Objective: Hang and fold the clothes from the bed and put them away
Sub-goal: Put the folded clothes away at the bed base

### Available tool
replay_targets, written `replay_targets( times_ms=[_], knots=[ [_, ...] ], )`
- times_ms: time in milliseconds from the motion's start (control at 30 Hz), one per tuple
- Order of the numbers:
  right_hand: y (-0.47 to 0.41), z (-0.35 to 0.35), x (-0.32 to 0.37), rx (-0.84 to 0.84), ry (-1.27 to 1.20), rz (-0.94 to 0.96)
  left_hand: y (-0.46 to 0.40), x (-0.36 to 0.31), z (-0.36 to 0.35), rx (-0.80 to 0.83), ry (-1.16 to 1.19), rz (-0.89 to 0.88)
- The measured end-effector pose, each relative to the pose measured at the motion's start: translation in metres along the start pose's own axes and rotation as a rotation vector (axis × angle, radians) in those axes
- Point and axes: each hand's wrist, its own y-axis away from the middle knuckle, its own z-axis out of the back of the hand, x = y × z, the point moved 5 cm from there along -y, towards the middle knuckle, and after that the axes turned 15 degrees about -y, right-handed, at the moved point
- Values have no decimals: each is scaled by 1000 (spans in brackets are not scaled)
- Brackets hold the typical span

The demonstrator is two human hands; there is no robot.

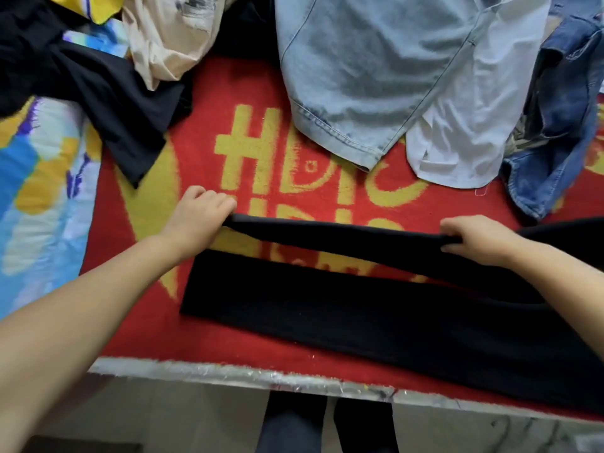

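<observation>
Head view, looking down at bed edge. Black trousers point(376, 322) lie across lower centre of frame on the red blanket point(137, 322), running from centre-left to lower right; the lower leg lies flat, the upper leg is lifted off the blanket as a taut band.

Left hand point(199, 214), centre-left: fingers curled, gripping the hem end of the lifted leg. Right hand point(474, 238), centre-right: fingers and thumb curled, pinching the same leg's top edge further along. Red fabric shows in the gap betw. lifted leg and flat leg.

Upper part of frame, unfolded items:
- Light blue jeans point(356, 70), top centre, hem toward the yellow lettering on the blanket.
- White shirt point(470, 125), upper right, partly under the jeans.
- Dark blue denim garment point(562, 125), right edge, crumpled.
- Black garment point(108, 96), upper left, spread over blanket and patterned sheet point(42, 178).
- Beige garment point(166, 37), top left-centre, on top of the black garment.

Blanket's near edge has a grey trim point(228, 374), bottom of frame.
</observation>
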Motion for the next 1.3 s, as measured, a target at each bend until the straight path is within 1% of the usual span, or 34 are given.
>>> replay_targets(
  times_ms=[67, 133, 267, 400, 467, 533, 600, 667, 700, 733, 767, 833, 867, 933, 967, 1033, 1133, 1167, 1233, 1300],
  knots=[
    [27, -10, 7, 69, -63, 37, 30, -13, 9, -15, -11, -54],
    [50, -31, 15, 141, -54, 55, 62, -30, 12, 40, -14, -87],
    [73, -91, 24, 301, 86, 91, 114, -64, 3, 206, 14, -120],
    [81, -138, 19, 353, 195, 85, 147, -93, -25, 460, 14, -85],
    [81, -149, 18, 368, 218, 95, 158, -99, -38, 654, -7, -48],
    [81, -158, 17, 429, 195, 110, 161, -103, -47, 886, -61, -38],
    [82, -162, 16, 486, 128, 114, 153, -106, -46, 1025, -102, -51],
    [84, -155, 13, 445, 38, 111, 133, -112, -42, 1140, -133, -100],
    [84, -147, 10, 375, -21, 114, 119, -117, -37, 1168, -133, -121],
    [87, -136, 1, 286, -78, 106, 98, -128, -29, 1148, -114, -140],
    [91, -122, -13, 195, -130, 87, 73, -143, -19, 1083, -79, -158],
    [103, -93, -51, 13, -196, 39, 17, -189, 8, 891, 31, -187],
    [113, -77, -78, -72, -190, 16, -13, -221, 25, 789, 90, -210],
    [124, -50, -126, -182, -86, -14, -60, -280, 57, 612, 210, -249],
    [130, -36, -154, -212, -24, -42, -82, -314, 73, 539, 270, -261],
    [138, -10, -213, -240, 42, -120, -119, -378, 99, 473, 393, -252],
    [136, 22, -295, -207, 144, -217, -162, -458, 119, 507, 534, -130],
    [133, 30, -318, -190, 187, -246, -172, -477, 121, 501, 549, -70],
    [131, 41, -352, -160, 267, -301, -183, -499, 126, 433, 544, 47],
    [136, 50, -375, -173, 313, -320, -182, -511, 129, 376, 530, 107]
  ],
)
